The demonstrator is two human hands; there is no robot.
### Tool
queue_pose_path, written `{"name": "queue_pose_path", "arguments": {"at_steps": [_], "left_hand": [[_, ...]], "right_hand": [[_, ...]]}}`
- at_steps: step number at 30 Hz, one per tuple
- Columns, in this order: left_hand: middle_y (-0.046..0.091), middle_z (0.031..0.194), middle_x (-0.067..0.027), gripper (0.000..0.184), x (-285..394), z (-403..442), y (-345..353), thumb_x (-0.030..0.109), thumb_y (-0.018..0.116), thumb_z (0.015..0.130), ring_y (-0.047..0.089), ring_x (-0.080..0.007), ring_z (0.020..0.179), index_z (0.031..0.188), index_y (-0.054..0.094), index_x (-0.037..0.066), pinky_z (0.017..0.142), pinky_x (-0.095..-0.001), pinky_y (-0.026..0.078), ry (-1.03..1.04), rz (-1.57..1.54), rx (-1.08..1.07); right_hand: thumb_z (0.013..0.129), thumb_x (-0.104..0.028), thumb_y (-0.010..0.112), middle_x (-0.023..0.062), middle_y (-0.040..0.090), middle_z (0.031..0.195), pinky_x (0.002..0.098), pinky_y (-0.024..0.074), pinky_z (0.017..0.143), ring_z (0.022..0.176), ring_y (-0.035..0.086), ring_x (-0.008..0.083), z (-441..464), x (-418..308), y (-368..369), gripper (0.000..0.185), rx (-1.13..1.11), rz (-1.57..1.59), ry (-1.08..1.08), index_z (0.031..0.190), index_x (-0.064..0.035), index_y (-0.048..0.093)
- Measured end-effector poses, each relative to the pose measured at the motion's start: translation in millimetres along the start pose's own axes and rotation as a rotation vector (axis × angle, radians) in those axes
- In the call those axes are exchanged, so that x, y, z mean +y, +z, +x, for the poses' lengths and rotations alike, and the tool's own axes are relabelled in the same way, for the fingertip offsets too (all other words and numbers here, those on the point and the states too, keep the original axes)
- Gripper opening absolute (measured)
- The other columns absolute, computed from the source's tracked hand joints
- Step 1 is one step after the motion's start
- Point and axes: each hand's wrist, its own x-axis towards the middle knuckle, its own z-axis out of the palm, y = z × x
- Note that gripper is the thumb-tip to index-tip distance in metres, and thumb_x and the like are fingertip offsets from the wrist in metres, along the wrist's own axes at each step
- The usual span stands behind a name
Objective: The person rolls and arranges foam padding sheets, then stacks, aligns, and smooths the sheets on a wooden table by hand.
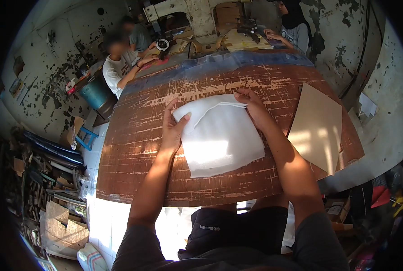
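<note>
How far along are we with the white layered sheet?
Laying out looks done: the white layered sheet is spread over the table. In hand are its far corners, held by the left hand and right hand. Evening the uneven far edges seems left; the brown board lies untouched.

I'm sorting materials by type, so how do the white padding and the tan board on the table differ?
The white padding is held between the left hand and right hand; the tan board has no hand on it.
The padding is white and shows parted layers along its top; the board is tan and looks like one flat piece.
Both are over the brown table, with sunlight on them.
</note>
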Motion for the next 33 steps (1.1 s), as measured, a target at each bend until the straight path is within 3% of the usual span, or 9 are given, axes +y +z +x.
{"name": "queue_pose_path", "arguments": {"at_steps": [2, 3, 5, 15, 20, 22, 27, 30, 33], "left_hand": [[0.064, 0.122, -0.0137, 0.073, -1, 1, -5, 0.003, 0.073, 0.094, 0.064, -0.0178, 0.106, 0.155, 0.033, 0.009, 0.089, -0.0312, 0.057, 0.0, 0.031, -0.013], [0.062, 0.128, -0.0168, 0.079, -1, 1, -6, 0.003, 0.073, 0.093, 0.063, -0.0198, 0.112, 0.158, 0.029, 0.01, 0.092, -0.0341, 0.056, 0.002, 0.061, -0.025], [0.064, 0.122, -0.0147, 0.077, -4, 1, -5, 0.004, 0.074, 0.093, 0.064, -0.0178, 0.106, 0.157, 0.031, 0.008, 0.089, -0.0316, 0.057, 0.039, 0.08, -0.031], [0.062, 0.123, -0.0123, 0.063, -9, 2, -11, 0.003, 0.071, 0.095, 0.064, -0.0153, 0.105, 0.151, 0.04, 0.003, 0.087, -0.0287, 0.056, 0.088, 0.18, -0.022], [0.064, 0.124, -0.0115, 0.056, -13, 4, -15, 0.006, 0.071, 0.096, 0.064, -0.0147, 0.105, 0.146, 0.045, 0.002, 0.087, -0.0281, 0.056, 0.032, 0.148, 0.015], [0.065, 0.123, -0.0112, 0.055, -11, 3, -14, 0.009, 0.071, 0.097, 0.064, -0.0148, 0.104, 0.145, 0.047, 0.001, 0.088, -0.0271, 0.056, -0.004, 0.117, 0.031], [0.06, 0.133, -0.0149, 0.051, -9, 9, -14, 0.036, 0.051, 0.109, 0.065, -0.0203, 0.111, 0.144, 0.046, -0.001, 0.095, -0.0356, 0.056, -0.082, -0.141, 0.047], [0.061, 0.132, -0.0159, 0.056, 6, -1, 1, 0.042, 0.044, 0.11, 0.066, -0.0211, 0.112, 0.145, 0.044, -0.001, 0.098, -0.0385, 0.056, -0.131, -0.255, 0.059], [0.06, 0.133, -0.0151, 0.052, 10, -1, -3, 0.036, 0.049, 0.109, 0.065, -0.0213, 0.114, 0.146, 0.043, 0.0, 0.098, -0.0381, 0.056, -0.183, -0.21, -0.035]], "right_hand": [[0.096, -0.045, 0.069, 0.0099, 0.064, 0.112, 0.0334, 0.0533, 0.082, 0.097, 0.063, 0.0187, 4, 4, -2, 0.058, -0.054, 0.109, 0.149, 0.136, -0.0081, 0.052], [0.096, -0.045, 0.069, 0.0099, 0.064, 0.112, 0.0334, 0.0533, 0.082, 0.097, 0.063, 0.0187, 4, 4, -3, 0.058, -0.053, 0.11, 0.15, 0.136, -0.0081, 0.052], [0.099, -0.055, 0.06, 0.0103, 0.063, 0.113, 0.0351, 0.054, 0.082, 0.097, 0.063, 0.0202, 3, 3, -5, 0.061, -0.122, 0.199, 0.17, 0.14, -0.0114, 0.049], [0.102, -0.064, 0.046, 0.0128, 0.057, 0.125, 0.0349, 0.0528, 0.091, 0.104, 0.06, 0.0199, -10, -17, 1, 0.07, -0.225, 0.181, 0.097, 0.154, -0.0172, 0.041], [0.103, -0.067, 0.04, 0.0139, 0.055, 0.136, 0.0388, 0.0498, 0.101, 0.116, 0.059, 0.0237, -4, -9, 3, 0.075, -0.19, 0.213, 0.22, 0.153, -0.0106, 0.041], [0.104, -0.067, 0.039, 0.0135, 0.056, 0.135, 0.0387, 0.0489, 0.103, 0.117, 0.059, 0.0238, -5, -7, 4, 0.076, -0.197, 0.179, 0.184, 0.151, -0.0081, 0.043], [0.101, -0.068, 0.045, 0.0175, 0.059, 0.133, 0.0367, 0.0459, 0.102, 0.118, 0.057, 0.022, 3, 9, 3, 0.081, -0.287, 0.156, -0.01, 0.147, -0.0014, 0.049], [0.101, -0.06, 0.054, 0.0173, 0.062, 0.13, 0.0353, 0.0464, 0.101, 0.117, 0.059, 0.0209, 0, 4, 3, 0.074, -0.201, -0.056, 0.009, 0.142, 0.0013, 0.053], [0.098, -0.047, 0.065, 0.0177, 0.062, 0.13, 0.036, 0.0471, 0.101, 0.119, 0.06, 0.022, -9, -2, 7, 0.066, -0.307, -0.231, -0.034, 0.14, 0.002, 0.052]]}}
